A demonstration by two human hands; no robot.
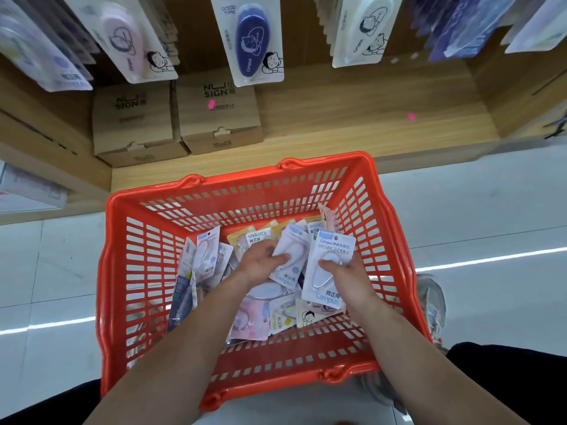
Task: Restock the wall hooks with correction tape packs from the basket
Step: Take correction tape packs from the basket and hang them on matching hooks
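An orange plastic basket (122, 271) stands on the floor below me, holding several loose correction tape packs. Both my hands are inside it. My left hand (257, 262) grips a white pack (291, 250) lying tilted on the pile. My right hand (343, 271) holds another white Campus pack (329, 271) upright, thumb across its front. On the wall above hang rows of packs: a pink one (129, 38), a blue one (250, 41) and a white one (365, 29).
Two brown cardboard boxes (178, 118) sit on the wooden shelf base (368, 124) under the hanging packs. More hanging packages fill the far left (40, 56) and far right (478, 23). Pale floor tiles (46, 271) surround the basket; my shoe (432, 302) is beside its right wall.
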